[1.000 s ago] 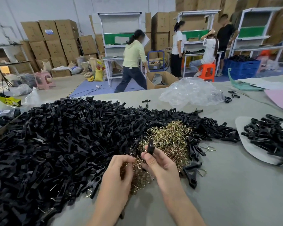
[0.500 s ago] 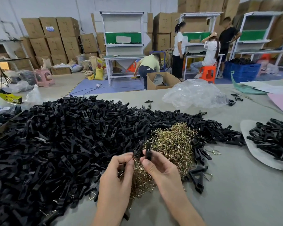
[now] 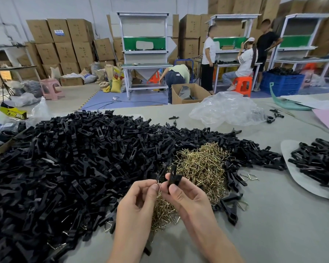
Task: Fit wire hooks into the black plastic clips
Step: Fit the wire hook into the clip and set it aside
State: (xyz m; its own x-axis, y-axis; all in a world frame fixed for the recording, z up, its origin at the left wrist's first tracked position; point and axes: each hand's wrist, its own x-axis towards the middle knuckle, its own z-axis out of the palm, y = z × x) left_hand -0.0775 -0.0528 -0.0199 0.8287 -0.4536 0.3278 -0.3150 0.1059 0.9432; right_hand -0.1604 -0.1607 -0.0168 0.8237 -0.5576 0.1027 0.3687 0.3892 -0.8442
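My left hand (image 3: pixel 139 202) has thumb and forefinger pinched tight on one thin wire hook (image 3: pixel 159 187), whose free end points toward the clip. My right hand (image 3: pixel 186 198) grips a single black plastic clip (image 3: pixel 172 177) between thumb and fingertips, standing it nearly upright, just beside the wire. The two parts look almost touching, but I cannot tell whether the wire has entered its slot.

As I judge it, the step in hand is seating the hook. To do it well I would keep the clip steady in the right hand, turn it so the slot faces the wire, and push the hook's end in with a short straight press, not a twist, since wire this fine should bend easily. A pinch close to the tip gives more control.

The held clip is small, matte black and narrow, partly covered by my fingers. The hook is pale metal and very slender, so its shape is hard to read.

Directly behind the held clip lies the heap of brass-coloured wire hooks (image 3: pixel 201 164), tangled. To the left of the held clip, and beyond it, spreads the big pile of loose black clips (image 3: pixel 74 158). Well off to its right, a smaller batch of clips sits on a pale sheet (image 3: pixel 292 173) on the grey table (image 3: pixel 273 224).
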